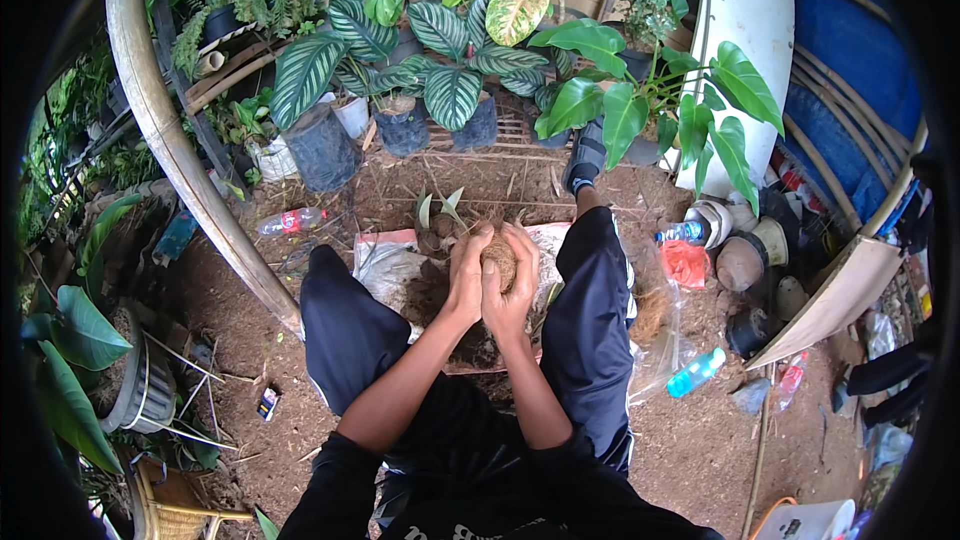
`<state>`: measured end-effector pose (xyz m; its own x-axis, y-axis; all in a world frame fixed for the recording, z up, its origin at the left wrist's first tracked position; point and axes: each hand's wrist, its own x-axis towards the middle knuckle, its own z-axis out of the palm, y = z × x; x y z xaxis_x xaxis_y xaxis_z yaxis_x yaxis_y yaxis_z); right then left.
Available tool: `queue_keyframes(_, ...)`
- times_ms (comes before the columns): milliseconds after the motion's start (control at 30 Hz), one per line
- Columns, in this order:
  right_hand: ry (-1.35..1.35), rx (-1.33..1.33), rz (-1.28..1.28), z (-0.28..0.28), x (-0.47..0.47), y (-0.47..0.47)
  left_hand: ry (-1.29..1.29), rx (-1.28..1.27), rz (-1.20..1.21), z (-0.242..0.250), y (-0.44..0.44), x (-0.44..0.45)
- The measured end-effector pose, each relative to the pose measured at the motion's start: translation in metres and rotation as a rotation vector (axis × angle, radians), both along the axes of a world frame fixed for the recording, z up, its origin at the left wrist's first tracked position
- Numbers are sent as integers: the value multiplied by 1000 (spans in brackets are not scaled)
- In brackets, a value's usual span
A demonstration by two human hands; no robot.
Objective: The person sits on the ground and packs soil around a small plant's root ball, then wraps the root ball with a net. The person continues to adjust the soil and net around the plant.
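Note:
Between my cupped palms sits a round ball of brown coconut fibre (501, 261). My left hand (469, 270) presses on its left side and my right hand (517, 281) wraps its right side, thumb up along the front. A few slender green leaves (452, 204) stick out just beyond the left fingertips; whether they grow from the ball I cannot tell. Under the hands, a white woven sack (382, 262) is spread on the ground between my legs, with dark soil (427, 296) on it.
Potted striped-leaf plants (450, 82) line a slatted rack ahead. A bamboo pole (172, 135) slants down at left. Beside my right leg lie loose coconut fibre (651, 315), a blue bottle (696, 373), a red plastic bag (684, 264) and several stacked pots (742, 262). Another person's legs (889, 382) show far right.

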<state>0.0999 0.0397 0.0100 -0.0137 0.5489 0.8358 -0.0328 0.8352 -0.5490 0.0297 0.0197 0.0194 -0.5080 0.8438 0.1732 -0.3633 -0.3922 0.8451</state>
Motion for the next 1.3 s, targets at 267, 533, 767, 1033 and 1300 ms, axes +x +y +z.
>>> queue_keyframes(267,-33,84,122,-25,-4,11,-271,0,-120,6,-2,-6)
queue_keyframes(533,-48,74,85,-14,-1,6,-365,57,-133,-6,10,-24)
queue_keyframes(767,108,140,52,-2,12,7,-370,84,-95,5,7,-29)
queue_keyframes(1033,72,43,91,6,14,3,66,45,-228,6,-1,-14)
queue_keyframes(1300,-15,159,-12,-15,1,7,-364,-73,-306,2,-1,-13)
